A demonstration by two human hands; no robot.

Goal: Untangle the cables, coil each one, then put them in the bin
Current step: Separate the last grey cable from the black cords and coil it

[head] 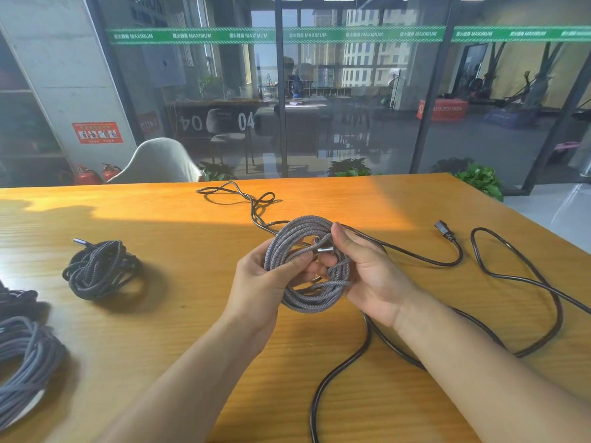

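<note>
Head view: both hands' fingers [323, 262] grip grey coil [300, 302].

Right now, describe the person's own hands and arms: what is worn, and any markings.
Both arms are bare from the frame's bottom edge to the wrists: no sleeves in view. The left hand and right hand wear no gloves, and no rings, watch, bracelets or markings are visible. The fingernails that show are short and unpainted.
</note>
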